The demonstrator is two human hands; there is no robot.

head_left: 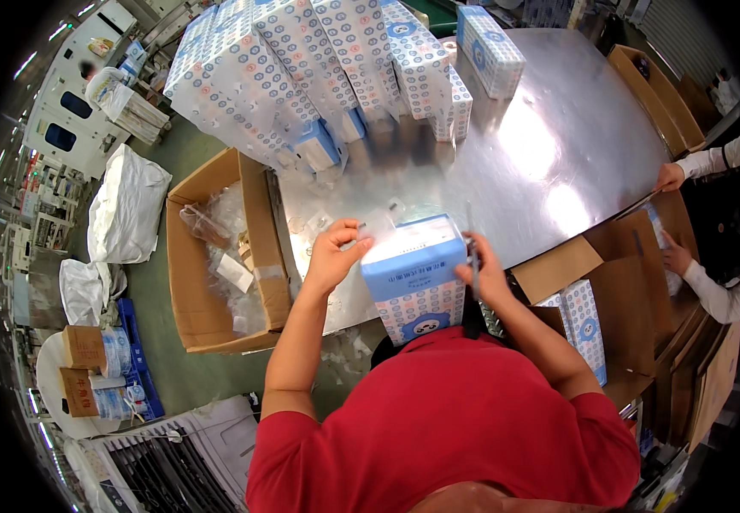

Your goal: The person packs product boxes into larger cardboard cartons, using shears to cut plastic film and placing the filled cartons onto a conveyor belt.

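- White sack (126, 205), bulky and creased, standing on the green floor (156, 282) at far left.
- Blue pallet (137, 359), below the sack in view, beside brown cartons (82, 346) and clear-wrapped goods.
- Brown cardboard box (189, 299), open, against the left edge of the tabletop; contents: crumpled clear plastic and a small white piece (235, 274).
- Blue-and-white packs (242, 68), many, in tall rows at the far left of the tabletop, some under clear wrap.
- Left hand (333, 256), bare, at the upper left corner of the near pack; thumb and forefinger slightly apart beside a translucent film (376, 224); whether the grip is clamped on it, cannot tell.
- Near pack (417, 278), blue band over white patterned front, between the two hands at the tabletop's near edge, before a red shirt (464, 410).
- Right hand (490, 275), grip closed on a slim dark object (473, 256), at the near pack's right side.
- Single pack (490, 53), upright at the far edge.
- Metal tabletop (588, 111), shiny, with bright reflections.
- Open carton (558, 265), right, patterned packs (585, 325) inside.
- Co-worker's hands (676, 255), white-sleeved, at cardboard.
- Flattened cardboard (712, 376), stacked on edge, lower right.
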